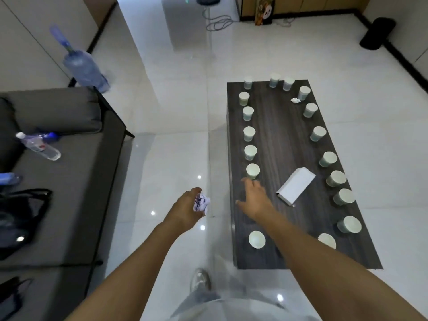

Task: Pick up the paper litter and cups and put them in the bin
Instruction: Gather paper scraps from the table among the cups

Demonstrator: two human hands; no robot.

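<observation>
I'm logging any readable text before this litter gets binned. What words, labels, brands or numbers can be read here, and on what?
None can be read.
Crumpled paper gripped in the left hand: dark marks, too blurred to read.
Water bottle on the sofa: label with a red patch, too small to read.
Paper bag by the far wall: a cartoon picture, no legible words.
White box on the table: blank on the faces seen.

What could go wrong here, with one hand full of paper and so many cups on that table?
The right hand reaches over the dark table close to the nearest cup, so it might knock it over. The left hand holds the crumpled paper over the floor; a loose grip could drop it. No bin is in view, so carrying may take several trips.
</observation>
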